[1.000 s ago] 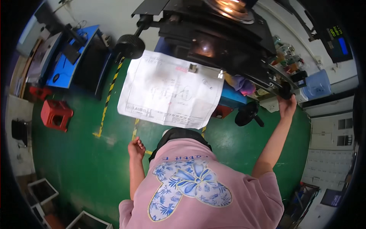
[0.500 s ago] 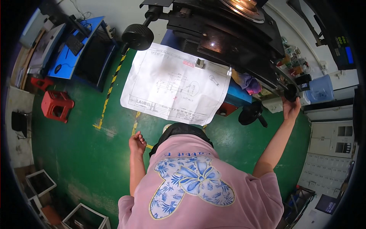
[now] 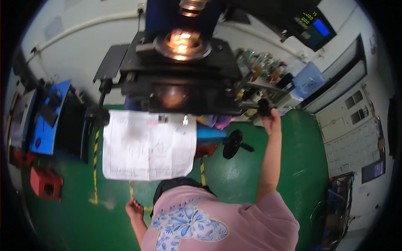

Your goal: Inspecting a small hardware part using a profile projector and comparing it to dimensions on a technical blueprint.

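Note:
A black machine stage [image 3: 188, 90] stands before me, with a round glass plate [image 3: 182, 45] lit from below and a lens [image 3: 192, 7] above it. My right hand [image 3: 272, 121] reaches out to the stage's right end, its fingers closed round a black knob [image 3: 264, 107]. A white drawing sheet [image 3: 150, 146] hangs below the stage's front edge, with a small metal part [image 3: 163, 119] at its top. My left hand [image 3: 135, 209] is low beside my body, below the sheet, fingers curled in with nothing visible in them.
A black handwheel [image 3: 233, 144] with a crank handle sticks out below the stage; another black knob [image 3: 97, 116] is at its left. A digital readout [image 3: 314, 27] hangs upper right. Left are a blue desk [image 3: 50, 113] and a red stool [image 3: 47, 183]. Shelves with bottles [image 3: 268, 69] stand behind.
My view has tilted up and turned right, bringing the lit glass plate and lens into sight. My right hand stays on the knob; my left hand remains low and curled.

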The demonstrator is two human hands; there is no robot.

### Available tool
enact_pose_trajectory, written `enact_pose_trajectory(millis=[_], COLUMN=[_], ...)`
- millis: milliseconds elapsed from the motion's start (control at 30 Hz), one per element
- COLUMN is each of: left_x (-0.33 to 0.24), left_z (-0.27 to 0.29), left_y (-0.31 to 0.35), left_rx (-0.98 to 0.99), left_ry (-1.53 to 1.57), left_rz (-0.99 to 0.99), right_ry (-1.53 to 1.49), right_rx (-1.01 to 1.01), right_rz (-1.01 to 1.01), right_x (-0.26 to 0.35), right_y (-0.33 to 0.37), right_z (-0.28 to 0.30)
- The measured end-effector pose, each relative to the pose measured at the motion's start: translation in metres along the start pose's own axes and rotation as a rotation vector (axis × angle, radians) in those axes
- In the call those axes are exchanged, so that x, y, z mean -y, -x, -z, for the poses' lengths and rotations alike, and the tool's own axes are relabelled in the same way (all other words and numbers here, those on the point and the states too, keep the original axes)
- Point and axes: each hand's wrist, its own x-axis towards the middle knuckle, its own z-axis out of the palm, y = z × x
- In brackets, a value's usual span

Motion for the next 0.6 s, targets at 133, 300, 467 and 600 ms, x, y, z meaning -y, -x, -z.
enact_pose_trajectory(millis=[133, 300, 467, 600], left_x=[-0.001, 0.0, 0.003, 0.005], left_z=[0.0, 0.004, 0.001, 0.005], left_y=[-0.003, -0.009, -0.008, -0.01], left_rx=[-0.029, -0.035, -0.044, -0.006], left_ry=[0.089, 0.08, 0.081, 0.139], left_rz=[-0.053, -0.091, -0.123, -0.095], right_ry=[0.071, 0.566, 1.056, 1.126], right_rx=[0.177, -0.324, 0.297, 0.425], right_rz=[0.002, 0.37, 0.538, 0.772], right_x=[0.017, 0.058, 0.055, 0.028], right_y=[0.007, 0.004, -0.023, -0.07], right_z=[-0.018, -0.069, -0.166, -0.238])
